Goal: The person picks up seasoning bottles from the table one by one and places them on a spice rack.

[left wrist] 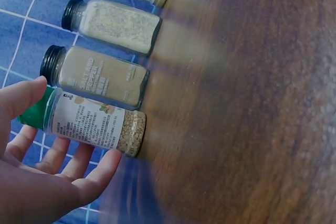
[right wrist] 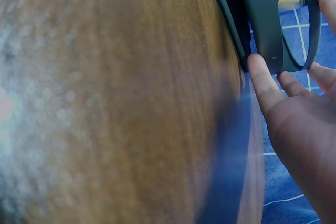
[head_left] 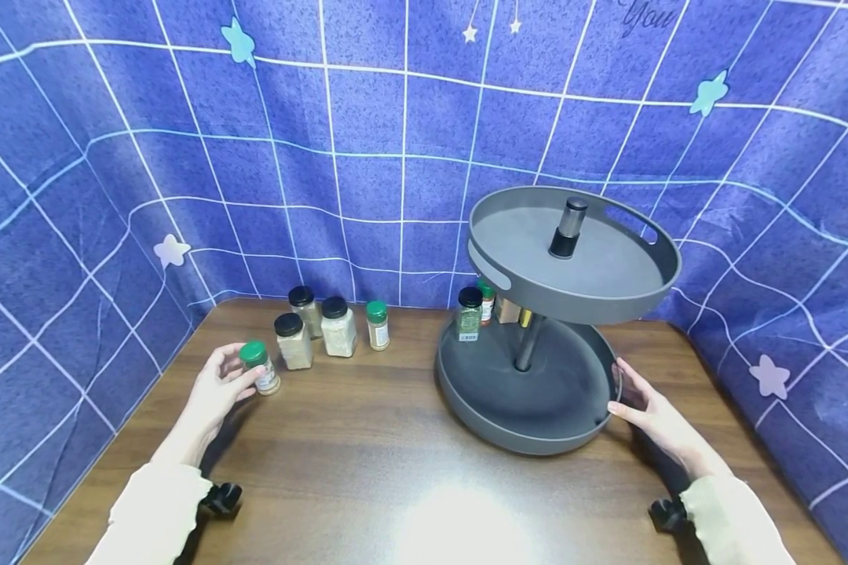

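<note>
On the left, my left hand holds a green-capped spice jar, its thumb by the cap and fingers along the far side. In the left wrist view that jar has a white printed label and coarse tan grains at its base. Over on the right, my right hand grips the rim of a dark grey two-tier turntable at its lower tier. The right wrist view has the fingertips against the rim beside a handle slot in the tray wall.
Beside the held jar stand black-capped jars, one pale tan, one whitish, one behind, and a green-capped jar. A green herb jar and other containers sit in the lower tier. The upper tier overhangs them.
</note>
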The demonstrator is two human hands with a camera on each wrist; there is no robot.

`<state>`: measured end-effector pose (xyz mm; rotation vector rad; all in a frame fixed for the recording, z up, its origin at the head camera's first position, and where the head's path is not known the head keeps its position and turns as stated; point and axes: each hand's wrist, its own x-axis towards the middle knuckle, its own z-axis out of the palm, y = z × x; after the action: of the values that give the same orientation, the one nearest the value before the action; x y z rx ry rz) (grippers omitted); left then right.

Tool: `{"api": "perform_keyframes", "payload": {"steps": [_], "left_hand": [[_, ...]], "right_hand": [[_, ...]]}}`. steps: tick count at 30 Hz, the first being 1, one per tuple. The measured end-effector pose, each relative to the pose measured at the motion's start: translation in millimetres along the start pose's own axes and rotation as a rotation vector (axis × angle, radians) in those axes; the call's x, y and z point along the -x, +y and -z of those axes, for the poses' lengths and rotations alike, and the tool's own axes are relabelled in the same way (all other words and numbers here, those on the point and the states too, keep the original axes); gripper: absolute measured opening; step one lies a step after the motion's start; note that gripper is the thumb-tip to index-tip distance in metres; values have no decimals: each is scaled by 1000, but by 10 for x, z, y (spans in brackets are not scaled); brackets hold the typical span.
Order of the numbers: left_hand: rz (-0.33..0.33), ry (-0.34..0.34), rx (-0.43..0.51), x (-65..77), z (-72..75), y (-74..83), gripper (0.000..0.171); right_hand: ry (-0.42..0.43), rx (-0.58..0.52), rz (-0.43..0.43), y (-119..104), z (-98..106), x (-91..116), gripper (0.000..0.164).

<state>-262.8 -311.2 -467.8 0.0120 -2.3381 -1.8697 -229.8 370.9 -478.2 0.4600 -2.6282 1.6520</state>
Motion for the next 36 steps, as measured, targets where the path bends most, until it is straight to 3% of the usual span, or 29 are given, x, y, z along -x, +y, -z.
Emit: {"api": "perform_keyframes", "payload": {"steps": [14,24,30,36], "left_hand": [[-24,-29,139,5,-13,-5,31],[-43,-24,132,-10,6,13,31],[-52,-31,143,-24,12,104,32],[-81,-44,185,38,-46,391,31]], "right_hand": [[0,8,-8,21,7,-2,75],[2,-1,-10,23,4,0,75],[1,-2,-9,16,1,3,75],[3,4,-14,2,3,4,75]]}}
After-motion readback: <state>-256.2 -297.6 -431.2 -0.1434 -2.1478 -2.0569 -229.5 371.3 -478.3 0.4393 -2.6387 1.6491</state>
